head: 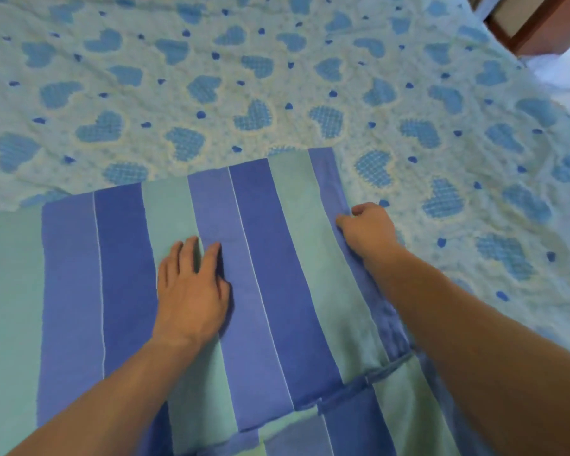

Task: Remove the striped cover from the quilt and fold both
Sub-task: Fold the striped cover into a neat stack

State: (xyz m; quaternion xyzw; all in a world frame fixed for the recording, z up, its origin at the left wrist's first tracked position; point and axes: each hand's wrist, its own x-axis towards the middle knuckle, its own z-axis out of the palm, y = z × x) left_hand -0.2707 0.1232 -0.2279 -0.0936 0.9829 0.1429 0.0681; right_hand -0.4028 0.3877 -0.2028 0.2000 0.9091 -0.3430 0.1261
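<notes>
- The striped cover (250, 291) is lying flat on the near part of the bed, filling the near left and middle of the view, with its blue and pale green stripes running from near to far.
- Under it and beyond it, the heart-patterned bedspread (277, 77) is spreading out to the far side and to the right; whether this is the quilt itself cannot be told.
- The left hand (191, 291) is resting palm down on the middle of the cover, its fingers (211, 258) lying straight and slightly spread, pressing the cloth flat and grasping nothing.
- The right hand (371, 230) is sitting at the cover's right edge, further away than the left hand, with its fingers curled and pinching that edge along the outermost blue stripe.
- Both forearms are reaching in from the near side, the right one crossing over the cover's right border.
- Near the bottom of the view a folded edge of the cover is running across, with more striped cloth showing below it.
- At the far right corner, a piece of brown wooden furniture (540, 24) is standing beside the bed, with something white (553, 70) lying just below it.
</notes>
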